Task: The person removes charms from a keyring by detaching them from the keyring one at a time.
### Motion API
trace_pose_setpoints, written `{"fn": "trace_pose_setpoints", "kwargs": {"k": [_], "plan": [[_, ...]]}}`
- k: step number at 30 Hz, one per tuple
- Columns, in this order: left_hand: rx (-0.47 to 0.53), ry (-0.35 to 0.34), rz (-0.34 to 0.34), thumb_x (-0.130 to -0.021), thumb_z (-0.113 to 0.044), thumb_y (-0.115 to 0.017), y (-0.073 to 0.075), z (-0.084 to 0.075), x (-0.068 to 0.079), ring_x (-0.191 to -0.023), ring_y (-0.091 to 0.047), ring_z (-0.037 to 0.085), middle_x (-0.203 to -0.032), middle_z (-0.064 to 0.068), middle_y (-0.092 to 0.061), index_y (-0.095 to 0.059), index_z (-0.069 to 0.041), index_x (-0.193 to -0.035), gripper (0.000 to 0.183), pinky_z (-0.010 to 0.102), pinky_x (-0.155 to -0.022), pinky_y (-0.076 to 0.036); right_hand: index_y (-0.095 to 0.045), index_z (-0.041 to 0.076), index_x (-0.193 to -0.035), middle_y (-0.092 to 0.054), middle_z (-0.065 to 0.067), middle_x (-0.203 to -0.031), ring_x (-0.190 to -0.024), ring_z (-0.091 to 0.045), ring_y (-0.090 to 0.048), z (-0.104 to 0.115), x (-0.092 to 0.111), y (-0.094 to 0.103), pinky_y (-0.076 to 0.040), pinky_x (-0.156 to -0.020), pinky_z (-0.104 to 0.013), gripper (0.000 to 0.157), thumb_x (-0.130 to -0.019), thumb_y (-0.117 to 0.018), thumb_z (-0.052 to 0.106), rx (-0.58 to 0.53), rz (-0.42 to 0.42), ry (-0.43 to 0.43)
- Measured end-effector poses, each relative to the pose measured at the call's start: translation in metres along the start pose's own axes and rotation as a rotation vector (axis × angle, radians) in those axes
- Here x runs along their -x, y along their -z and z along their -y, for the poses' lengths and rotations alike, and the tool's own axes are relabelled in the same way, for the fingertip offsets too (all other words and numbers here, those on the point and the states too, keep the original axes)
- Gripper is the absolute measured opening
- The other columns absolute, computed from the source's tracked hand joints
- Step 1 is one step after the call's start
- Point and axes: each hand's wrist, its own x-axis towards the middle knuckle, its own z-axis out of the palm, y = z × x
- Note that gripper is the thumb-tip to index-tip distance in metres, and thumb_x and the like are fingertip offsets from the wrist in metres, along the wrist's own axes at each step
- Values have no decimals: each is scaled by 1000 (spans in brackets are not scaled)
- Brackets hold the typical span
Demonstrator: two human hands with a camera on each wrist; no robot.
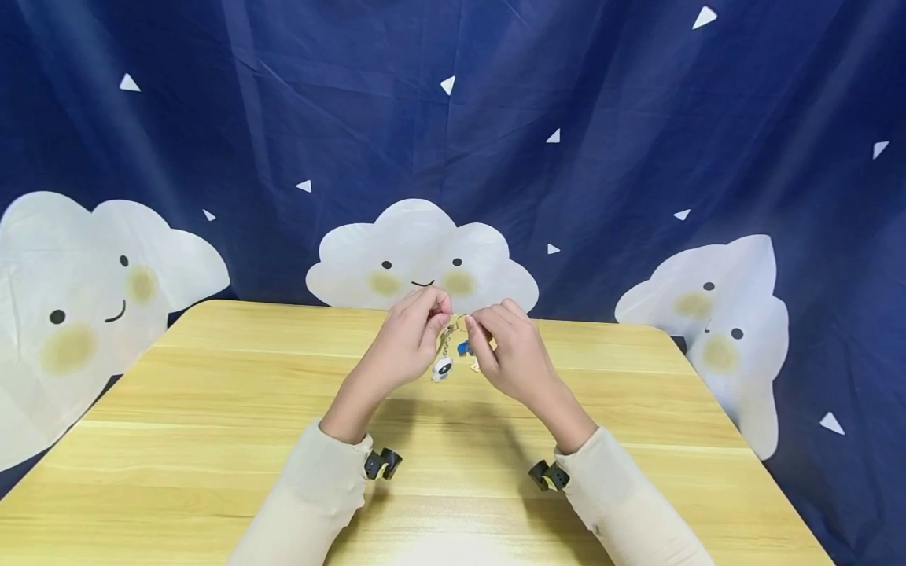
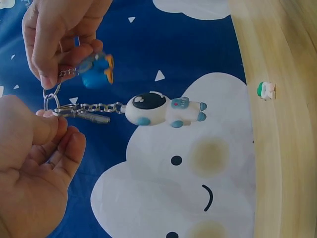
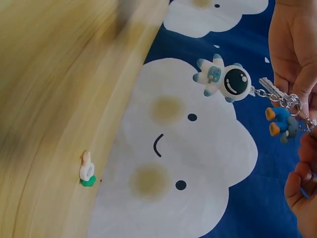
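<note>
Table (image 1: pixel 212 440) below, keyrings (image 2: pixel 51 95) (two) between fingers (image 2: pixel 46 79).

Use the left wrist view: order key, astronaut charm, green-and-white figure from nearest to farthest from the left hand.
1. Key: at the left hand
2. Astronaut charm: mid-picture, chained
3. Green-and-white figure: picture's far right

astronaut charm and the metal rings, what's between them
A short metal chain runs between the astronaut charm and the metal rings, as the left wrist view shows; the right wrist view shows a key alongside.
</note>
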Motion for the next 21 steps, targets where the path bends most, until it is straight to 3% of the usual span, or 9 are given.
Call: {"fn": "trace_pose_setpoints", "kwargs": {"k": [13,21], "plan": [[2,62,-28,-102,-2,-58,-1,-3,0,-86,-55,22,-92,7,-62,-61,-4,-102,3,37,-81,-49,-64,4,-86,-56,-1,-72,-69,-15,-45,-3,4,2,-39,-64,-30,13,-98,-62,-1,-111,38,-105],[8,44,-49,-101,-4,-60,-2,-4,0,-83,-56,21,-90,6,-63,-64,-3,-101,4,36,-77,-50,-61,7,-83,-52,0,-71,-69,-15,-46,-3,2,2,-39,-63,-30,18,-100,-58,0,-156,36,-131]]}}
